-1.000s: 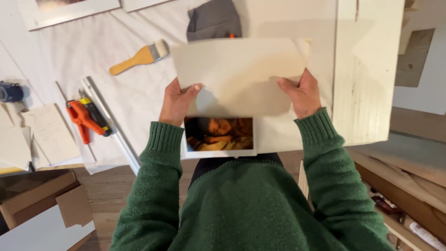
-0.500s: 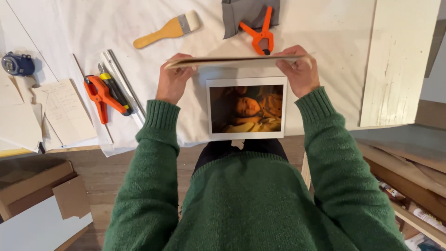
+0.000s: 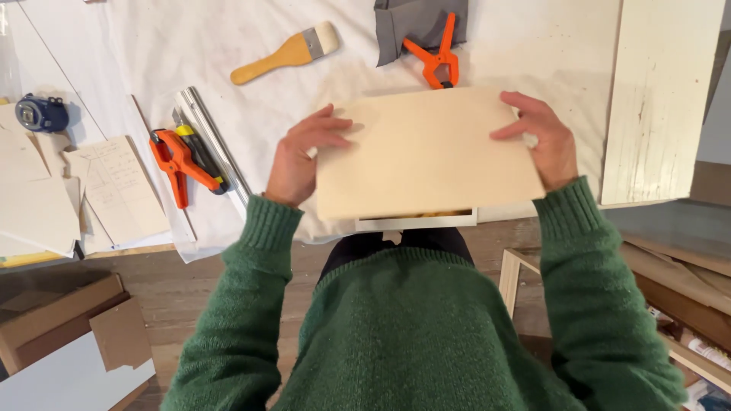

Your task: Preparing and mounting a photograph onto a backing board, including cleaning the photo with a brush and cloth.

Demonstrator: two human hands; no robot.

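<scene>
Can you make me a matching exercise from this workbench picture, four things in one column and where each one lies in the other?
Things:
1. Pale rectangular wooden board
2. Wooden-handled paintbrush
3. Blue tape measure
4. Grey folded cloth

Places:
A. Far left edge of the table
B. Top centre, with an orange spring clamp lying against it
C. Between the left hand and right hand
D. Upper middle, lying at an angle on the white sheet

Pairs: 1-C, 2-D, 3-A, 4-B

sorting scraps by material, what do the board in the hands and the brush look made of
Board: looks like thin plywood or pale wood, matte and unfinished, with an even cream face; it could be stiff card. Brush: handle looks like bare or lightly varnished wood, honey-coloured; a metal ferrule; pale bristles, natural or synthetic unclear.
</scene>
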